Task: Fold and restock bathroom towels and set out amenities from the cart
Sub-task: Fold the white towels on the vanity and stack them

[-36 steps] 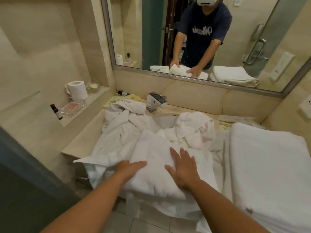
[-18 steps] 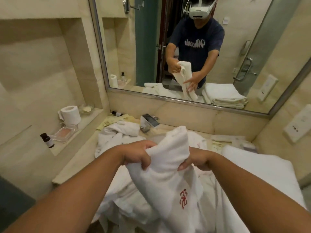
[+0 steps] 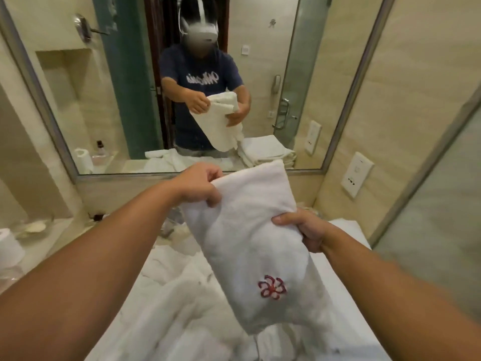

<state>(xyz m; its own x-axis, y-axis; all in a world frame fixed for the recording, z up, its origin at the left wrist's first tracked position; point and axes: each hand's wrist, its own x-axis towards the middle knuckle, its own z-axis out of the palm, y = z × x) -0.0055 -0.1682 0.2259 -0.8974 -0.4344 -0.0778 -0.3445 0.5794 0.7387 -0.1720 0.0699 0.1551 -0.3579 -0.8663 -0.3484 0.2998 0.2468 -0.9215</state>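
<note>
White towel (image 3: 250, 241) hangs lifted between both hands: left hand (image 3: 199, 185) pinches its far corner, right hand (image 3: 303, 227) grips its right edge.

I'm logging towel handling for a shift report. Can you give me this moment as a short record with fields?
held item: white towel, doubled over at the top, raised in front of the person
marking: red flower emblem near the towel's lower end
left hand: pinches the upper left edge
right hand: grips the right edge, lower down
below: rumpled white linen in a heap
far left: toilet roll
behind: mirror reflecting the person
</note>
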